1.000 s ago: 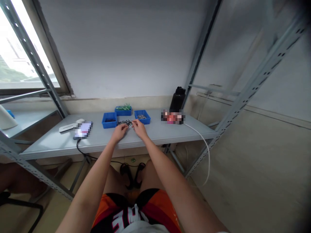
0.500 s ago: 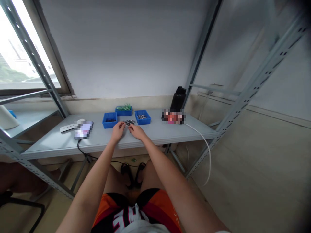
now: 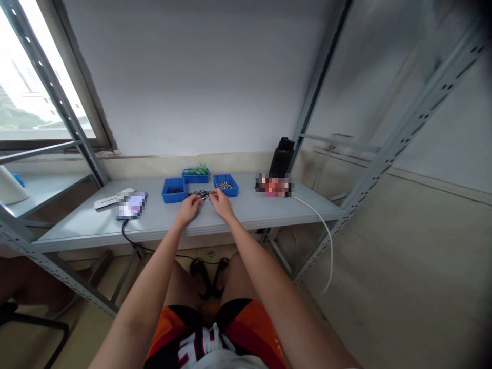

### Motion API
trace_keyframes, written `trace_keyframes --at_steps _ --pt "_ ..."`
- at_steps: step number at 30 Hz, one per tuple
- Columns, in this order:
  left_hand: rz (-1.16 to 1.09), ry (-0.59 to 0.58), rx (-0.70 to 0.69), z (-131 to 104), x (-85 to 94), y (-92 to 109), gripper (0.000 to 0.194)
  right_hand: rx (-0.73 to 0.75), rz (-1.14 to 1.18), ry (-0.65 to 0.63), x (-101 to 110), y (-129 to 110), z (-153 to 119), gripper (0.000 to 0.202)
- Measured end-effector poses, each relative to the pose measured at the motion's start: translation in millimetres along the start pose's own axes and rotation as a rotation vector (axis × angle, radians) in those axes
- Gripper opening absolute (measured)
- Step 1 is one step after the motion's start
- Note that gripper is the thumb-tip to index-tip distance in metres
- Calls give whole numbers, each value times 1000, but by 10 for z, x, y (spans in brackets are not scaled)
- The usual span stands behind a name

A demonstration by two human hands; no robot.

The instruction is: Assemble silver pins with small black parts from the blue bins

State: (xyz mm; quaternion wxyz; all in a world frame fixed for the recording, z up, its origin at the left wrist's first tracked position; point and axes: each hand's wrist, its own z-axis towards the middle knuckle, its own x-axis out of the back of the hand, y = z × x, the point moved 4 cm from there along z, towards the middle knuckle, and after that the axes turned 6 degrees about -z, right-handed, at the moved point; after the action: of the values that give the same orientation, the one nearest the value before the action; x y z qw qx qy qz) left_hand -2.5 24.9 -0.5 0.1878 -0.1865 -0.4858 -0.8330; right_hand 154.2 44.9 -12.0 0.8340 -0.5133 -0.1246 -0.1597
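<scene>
On the shelf table, a small pile of dark and silvery pieces [image 3: 202,193] lies in front of three blue bins. My left hand [image 3: 188,209] is at the pile's near left, its fingertips pinched together over something too small to make out. To the right, my right hand [image 3: 220,203] is closed too, its thumb and fingertips at the pile's right edge. What it pinches is too small to name. The left blue bin [image 3: 168,197] holds dark bits, the right blue bin [image 3: 231,193] holds silvery pieces, and the rear blue bin [image 3: 196,180] holds green strips.
A phone [image 3: 132,205] with a black cable and a white flat object [image 3: 106,203] lie at left. A black bottle [image 3: 282,158] stands at the back right behind a blurred-out item [image 3: 274,186] beside a white cable [image 3: 323,220]. Metal uprights flank the table.
My hands have drawn apart; the right moved slightly right and farther back, toward the right bin. More of the pile shows between them.
</scene>
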Motion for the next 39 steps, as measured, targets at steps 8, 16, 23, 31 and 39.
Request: trace_keyframes --at_steps 8,16,23,31,39 --pt "4 5 16 3 -10 -43 21 -20 136 -107 7 -71 -27 14" --pt "-7 60 82 8 5 -64 25 -113 166 78 121 -27 -6 21" --pt "2 77 85 7 7 -93 23 -178 149 136 98 112 71 59" --pt "12 91 90 -3 21 -67 24 46 -241 20 2 59 42 32" --pt "93 242 152 -21 110 -84 25 193 -769 -242 -196 -107 -90 29"
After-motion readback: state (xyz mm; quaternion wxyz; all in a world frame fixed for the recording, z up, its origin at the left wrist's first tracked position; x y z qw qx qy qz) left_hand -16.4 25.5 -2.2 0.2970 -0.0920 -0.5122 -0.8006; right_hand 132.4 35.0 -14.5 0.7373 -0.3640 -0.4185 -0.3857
